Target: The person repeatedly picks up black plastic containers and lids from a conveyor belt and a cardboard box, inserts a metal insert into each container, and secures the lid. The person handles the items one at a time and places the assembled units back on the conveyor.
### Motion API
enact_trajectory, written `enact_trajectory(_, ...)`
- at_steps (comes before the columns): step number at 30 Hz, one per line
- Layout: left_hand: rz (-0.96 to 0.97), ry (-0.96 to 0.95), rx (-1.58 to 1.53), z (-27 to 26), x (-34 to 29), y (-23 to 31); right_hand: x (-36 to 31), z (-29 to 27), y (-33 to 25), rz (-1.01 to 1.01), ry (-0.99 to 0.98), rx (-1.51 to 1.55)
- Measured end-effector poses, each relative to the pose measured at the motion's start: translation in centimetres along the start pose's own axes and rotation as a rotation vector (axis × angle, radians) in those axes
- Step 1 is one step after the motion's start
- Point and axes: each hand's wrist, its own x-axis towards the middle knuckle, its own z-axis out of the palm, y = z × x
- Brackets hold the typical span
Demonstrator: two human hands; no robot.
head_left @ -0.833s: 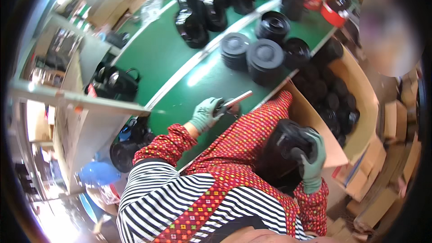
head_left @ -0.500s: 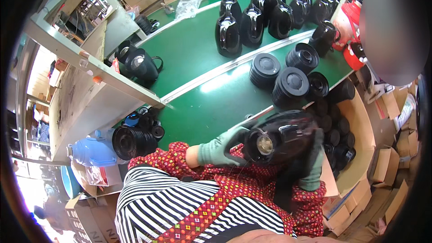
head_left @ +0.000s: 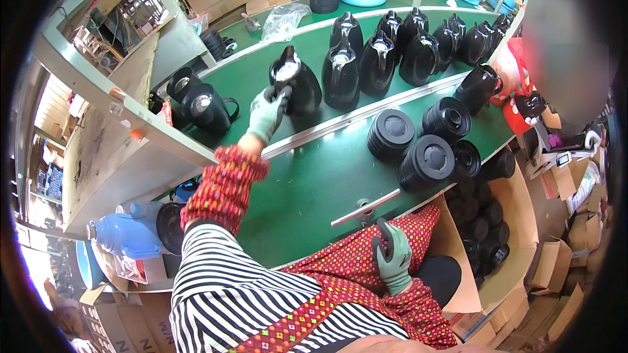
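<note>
At the left end of a row of black jugs [head_left: 340, 82] on the green bench, a glossy black jug [head_left: 302, 88] stands upright, its silvery inside showing at the top. My left hand [head_left: 267, 116], in a green glove with dark fingers, is stretched out and closed on this jug's near side, around where the handle is. Close to my lap, my right hand [head_left: 394, 258] wears a matching glove. Its thumb and fingers are loosely curled but apart, and I see nothing between them. Stacks of round black lids [head_left: 425, 160] stand on the bench beyond it.
An open cardboard box [head_left: 523, 222] of black round parts sits to my right. Two black jugs [head_left: 208, 108] stand by the frame post at left. A blue flask [head_left: 127, 232] is near my left side. A thin pale bar [head_left: 365, 207] crosses the bench's near edge.
The black jug I held in both hands near my lap now stands on the bench at far left. My left hand has reached forward with it; my right hand has come off it.
</note>
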Motion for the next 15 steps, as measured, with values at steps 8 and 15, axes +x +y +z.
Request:
enact_trajectory(8,-0.158,0.076,0.042,8.2,14.0,-2.8,1.2,-0.2,-0.2,-0.031,-0.029,-0.008)
enact_trajectory(15,-0.115,0.253,0.197,7.4,10.1,-2.9,1.2,-0.2,-0.4,0.022,-0.049,0.014)
